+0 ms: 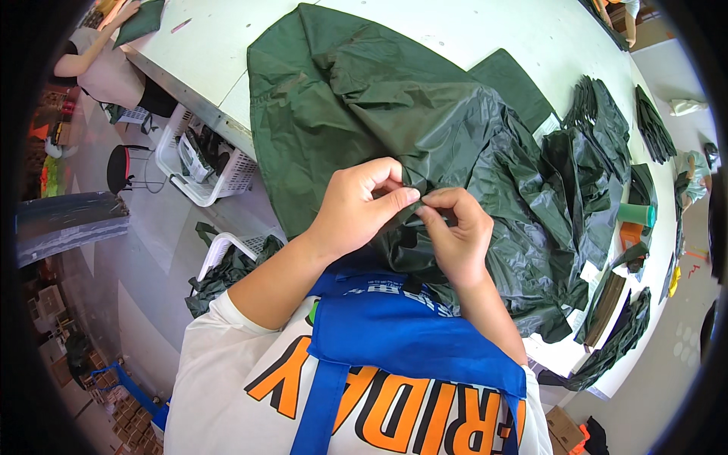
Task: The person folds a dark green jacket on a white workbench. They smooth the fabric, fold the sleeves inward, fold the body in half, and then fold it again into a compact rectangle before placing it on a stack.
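A large sheet of dark green waterproof fabric (364,91) lies crumpled over the white table and hangs past its near edge. My left hand (360,201) pinches a bit of this fabric between thumb and index finger. Close beside it, fingertips almost touching, my right hand (459,227) pinches the same fabric. The small piece between the fingertips is mostly hidden. Below my hands the cloth falls in shiny folds against my blue apron (394,334).
On the white table (205,45), bundles of dark green fabric (599,121) lie to the right, near a green cylinder (637,214). White baskets (201,186) stand on the floor at left. A co-worker (106,64) handles green fabric at the far left.
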`<action>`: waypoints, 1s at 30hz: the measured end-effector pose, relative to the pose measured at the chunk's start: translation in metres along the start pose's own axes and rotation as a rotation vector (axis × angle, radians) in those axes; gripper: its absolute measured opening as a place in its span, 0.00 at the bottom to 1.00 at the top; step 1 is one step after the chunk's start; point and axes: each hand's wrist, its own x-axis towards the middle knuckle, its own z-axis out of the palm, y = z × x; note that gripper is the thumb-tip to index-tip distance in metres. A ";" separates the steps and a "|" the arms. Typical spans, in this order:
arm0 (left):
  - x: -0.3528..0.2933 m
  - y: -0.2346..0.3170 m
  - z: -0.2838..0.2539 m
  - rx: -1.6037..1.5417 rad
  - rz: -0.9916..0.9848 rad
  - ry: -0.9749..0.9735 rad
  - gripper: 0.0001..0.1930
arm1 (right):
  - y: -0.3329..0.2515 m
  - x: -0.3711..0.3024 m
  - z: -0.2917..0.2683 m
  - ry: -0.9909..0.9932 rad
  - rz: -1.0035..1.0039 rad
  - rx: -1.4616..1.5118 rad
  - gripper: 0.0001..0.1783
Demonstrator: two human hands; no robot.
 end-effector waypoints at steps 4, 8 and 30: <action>-0.007 0.008 0.003 0.144 0.009 -0.065 0.05 | 0.007 -0.008 -0.003 -0.027 0.120 -0.009 0.07; 0.021 0.003 -0.020 0.167 0.003 -0.176 0.07 | 0.025 -0.017 -0.023 -0.068 0.079 0.033 0.06; 0.178 -0.047 -0.146 -0.503 -0.197 -0.136 0.31 | 0.062 -0.051 -0.107 -0.554 0.700 0.081 0.04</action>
